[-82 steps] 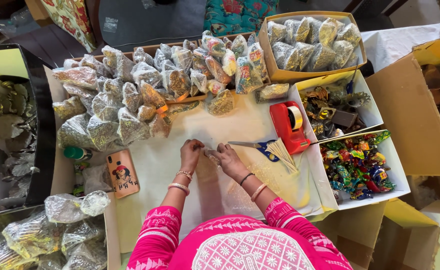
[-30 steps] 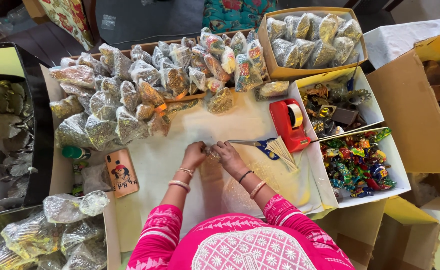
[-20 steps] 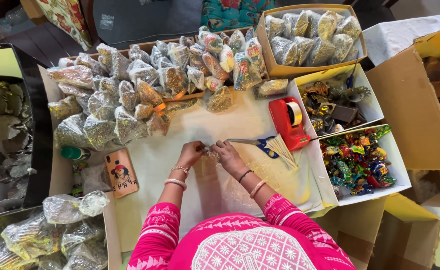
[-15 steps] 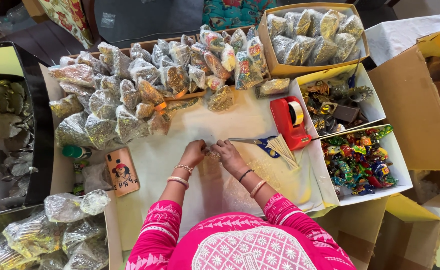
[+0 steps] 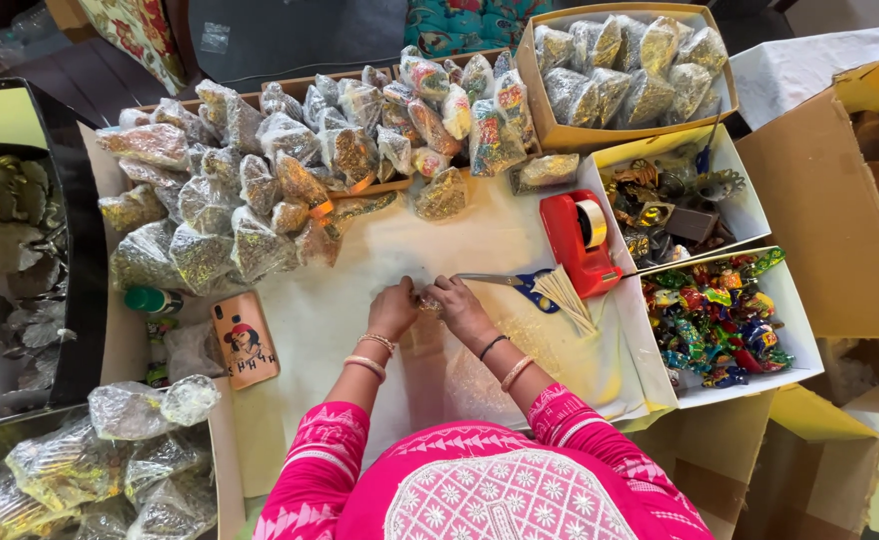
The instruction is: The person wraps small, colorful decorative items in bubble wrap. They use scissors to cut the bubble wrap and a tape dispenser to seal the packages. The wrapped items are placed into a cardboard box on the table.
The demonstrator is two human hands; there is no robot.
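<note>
- Nearest the camera, two pink sleeves with white embroidery reach up from six o'clock over the white-covered counter (image 5: 360,300)
- The left hand (image 5: 394,309) and the right hand (image 5: 461,309) meet at the middle of the counter, fingers curled inward and pinching a small clear packet (image 5: 428,301) between them; what the packet holds is too small to tell
- Bangles sit on both wrists, pale ones on the left, a dark and a pale one on the right
- At nine o'clock from the left hand, well apart, an orange phone (image 5: 246,340) lies flat with its illustrated back up; a green-capped bottle (image 5: 153,299) lies just beyond it
- At three o'clock from the right hand, blue-handled scissors (image 5: 518,284) lie near, beside a fan of pale sticks (image 5: 566,298)
- Just past the sticks a red tape dispenser (image 5: 579,238) stands with its roll showing
- Further at three o'clock a white tray of bright wrapped trinkets (image 5: 716,317) rests at the counter's edge, with a tray of metal ornaments (image 5: 672,203) above it
- At eleven to twelve o'clock a heap of filled clear bags (image 5: 290,175) crowds the far side of the counter
- At one o'clock, farthest off, a cardboard box of similar bags (image 5: 628,70) sits
</note>
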